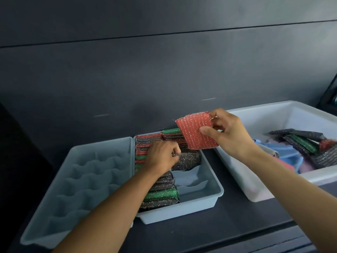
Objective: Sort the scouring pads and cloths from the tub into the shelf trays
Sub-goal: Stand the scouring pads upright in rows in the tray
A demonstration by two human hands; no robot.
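My right hand point(226, 132) pinches a red glittery scouring pad point(195, 130) by its right edge and holds it above the back of the middle tray point(206, 199). That grey tray holds rows of red, green and dark pads standing on edge. My left hand point(161, 155) reaches into the tray, its fingers curled on a dark silver pad point(189, 158). The white tub point(255, 190) at the right holds more dark, green and red pads point(302, 139) and blue and pink cloths point(290, 154).
A second grey tray point(76, 150) with moulded dimples stands to the left of the middle tray. All three containers sit on a dark shelf point(209, 232) against a dark wall. The middle tray's front right part shows its bare white dividers.
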